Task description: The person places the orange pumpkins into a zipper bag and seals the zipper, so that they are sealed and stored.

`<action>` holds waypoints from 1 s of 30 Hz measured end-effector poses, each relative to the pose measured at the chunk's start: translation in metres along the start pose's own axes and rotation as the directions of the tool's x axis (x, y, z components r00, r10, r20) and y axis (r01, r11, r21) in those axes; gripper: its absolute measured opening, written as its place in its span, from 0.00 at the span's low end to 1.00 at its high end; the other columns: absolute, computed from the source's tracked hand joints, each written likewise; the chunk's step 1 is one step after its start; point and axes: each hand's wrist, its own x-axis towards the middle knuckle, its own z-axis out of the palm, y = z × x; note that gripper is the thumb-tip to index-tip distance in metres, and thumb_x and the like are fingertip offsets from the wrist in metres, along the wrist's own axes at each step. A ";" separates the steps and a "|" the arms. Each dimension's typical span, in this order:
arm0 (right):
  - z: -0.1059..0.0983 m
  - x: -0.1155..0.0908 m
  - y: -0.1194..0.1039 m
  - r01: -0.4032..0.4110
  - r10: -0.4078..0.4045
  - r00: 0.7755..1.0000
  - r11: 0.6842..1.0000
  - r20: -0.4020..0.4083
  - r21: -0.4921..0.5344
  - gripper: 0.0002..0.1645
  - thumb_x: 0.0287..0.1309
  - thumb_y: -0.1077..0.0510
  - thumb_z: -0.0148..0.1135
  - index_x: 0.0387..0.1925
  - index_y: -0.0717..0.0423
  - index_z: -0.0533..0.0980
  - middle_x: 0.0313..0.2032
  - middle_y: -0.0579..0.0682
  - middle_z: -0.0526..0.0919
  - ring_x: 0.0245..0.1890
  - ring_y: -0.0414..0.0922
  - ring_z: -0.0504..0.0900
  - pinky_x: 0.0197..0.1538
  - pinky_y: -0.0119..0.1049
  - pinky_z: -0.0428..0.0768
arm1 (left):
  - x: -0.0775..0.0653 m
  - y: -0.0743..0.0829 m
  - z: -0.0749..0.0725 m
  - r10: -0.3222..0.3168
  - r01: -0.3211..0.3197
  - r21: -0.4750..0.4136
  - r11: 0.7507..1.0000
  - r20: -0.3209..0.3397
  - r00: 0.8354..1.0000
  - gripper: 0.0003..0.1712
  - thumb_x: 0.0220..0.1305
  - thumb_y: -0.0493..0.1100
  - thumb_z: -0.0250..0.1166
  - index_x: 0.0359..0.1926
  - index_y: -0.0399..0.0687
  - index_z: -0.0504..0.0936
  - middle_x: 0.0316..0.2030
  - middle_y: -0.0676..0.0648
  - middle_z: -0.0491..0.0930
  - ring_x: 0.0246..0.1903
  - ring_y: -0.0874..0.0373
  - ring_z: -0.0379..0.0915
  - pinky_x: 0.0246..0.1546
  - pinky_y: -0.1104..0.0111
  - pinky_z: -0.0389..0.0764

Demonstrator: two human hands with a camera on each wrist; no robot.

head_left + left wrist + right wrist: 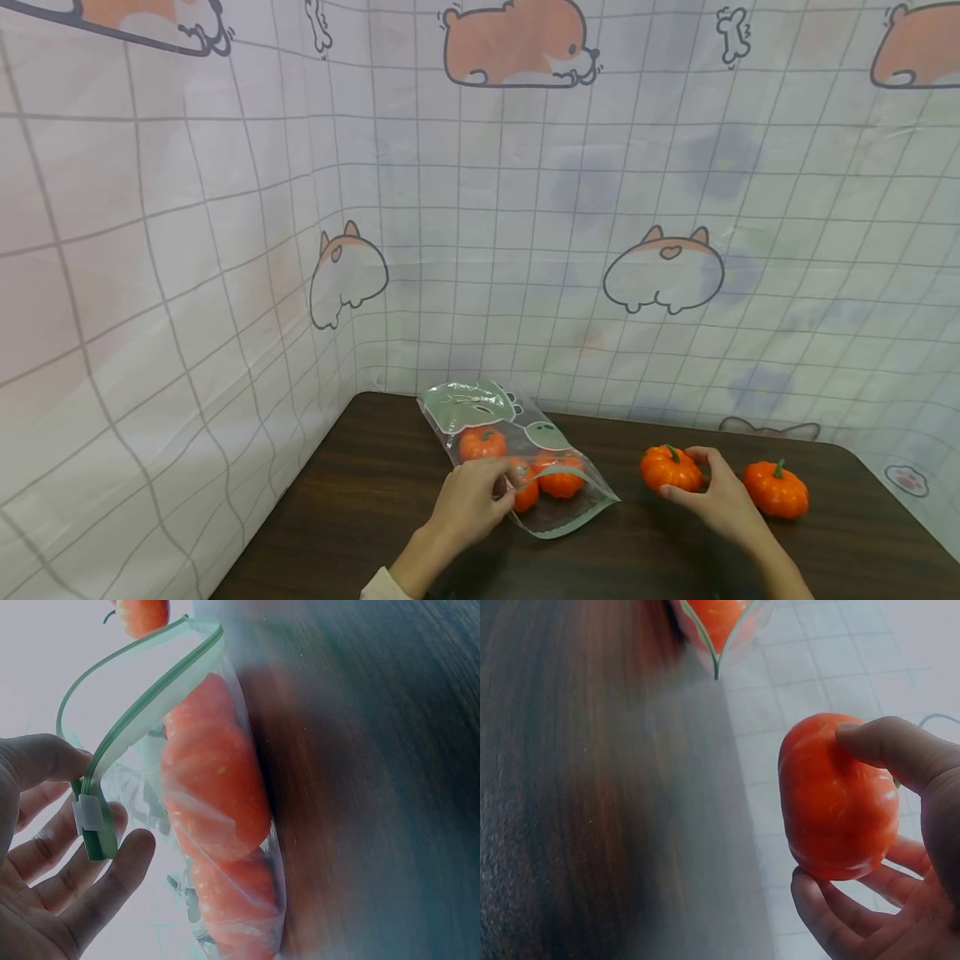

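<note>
My left hand (472, 497) pinches the rim of a clear zip bag (124, 739) between thumb and fingers, near its white slider (88, 813). The bag's green-edged mouth gapes toward me, and three small orange pumpkins (482, 444) lie inside behind the plastic. In my right hand (716, 493) is another orange pumpkin (838, 796), gripped with the thumb on one side and fingertips on the other. It shows to the right of the bag in the head view, its green stem up.
One more orange pumpkin (776, 489) sits on the dark wooden table (345, 492), just right of my right hand. A white gridded cloth (525, 333) with cartoon dogs hangs along the table's back and left edges.
</note>
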 end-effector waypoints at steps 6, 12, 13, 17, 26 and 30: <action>-0.003 0.000 -0.008 0.000 -0.001 0.999 0.999 0.033 0.040 0.55 0.58 0.39 0.72 0.72 0.64 0.54 0.70 0.72 0.63 0.62 0.67 0.76 0.49 0.51 0.83 | 0.000 0.000 0.000 0.006 -0.006 0.006 1.000 -0.010 1.000 0.10 0.51 0.37 0.71 0.29 0.60 0.82 0.21 0.61 0.75 0.22 0.73 0.64 0.23 0.77 0.65; -0.003 -0.002 -0.014 0.035 -0.036 0.999 0.998 0.033 0.047 0.52 0.58 0.42 0.73 0.71 0.62 0.56 0.68 0.71 0.66 0.59 0.65 0.77 0.44 0.47 0.84 | 0.000 0.001 -0.001 0.005 -0.005 0.002 1.000 -0.010 1.000 0.10 0.51 0.37 0.71 0.30 0.59 0.83 0.21 0.61 0.76 0.22 0.74 0.65 0.23 0.77 0.66; -0.003 -0.003 -0.015 0.040 -0.042 0.999 0.998 0.032 0.054 0.52 0.57 0.42 0.73 0.70 0.62 0.57 0.68 0.70 0.66 0.58 0.64 0.78 0.44 0.46 0.84 | 0.000 0.001 0.000 0.004 -0.004 0.001 1.000 -0.010 1.000 0.10 0.51 0.37 0.71 0.30 0.60 0.83 0.22 0.62 0.76 0.22 0.74 0.65 0.23 0.77 0.66; -0.003 -0.004 -0.018 0.061 -0.064 0.997 0.995 0.038 0.085 0.50 0.57 0.44 0.74 0.70 0.60 0.58 0.67 0.69 0.69 0.56 0.61 0.79 0.42 0.42 0.83 | 0.000 0.000 0.000 -0.001 0.001 0.003 1.000 -0.009 1.000 0.09 0.51 0.38 0.71 0.31 0.60 0.84 0.22 0.63 0.76 0.22 0.74 0.65 0.24 0.78 0.66; -0.005 -0.007 -0.030 0.093 -0.109 0.990 0.981 0.089 0.168 0.48 0.58 0.49 0.74 0.70 0.58 0.58 0.60 0.69 0.76 0.51 0.55 0.83 0.41 0.41 0.83 | 0.000 0.000 -0.001 -0.018 0.018 -0.006 1.000 0.009 1.000 0.09 0.52 0.38 0.71 0.31 0.58 0.84 0.21 0.61 0.76 0.22 0.73 0.65 0.24 0.76 0.67; -0.005 -0.009 -0.036 0.099 -0.122 0.987 0.976 0.109 0.196 0.47 0.58 0.51 0.74 0.70 0.57 0.58 0.59 0.69 0.77 0.50 0.54 0.84 0.41 0.40 0.83 | 0.001 0.000 -0.001 -0.007 0.007 0.000 1.000 0.001 1.000 0.08 0.52 0.38 0.72 0.31 0.58 0.84 0.21 0.60 0.77 0.22 0.73 0.65 0.24 0.77 0.67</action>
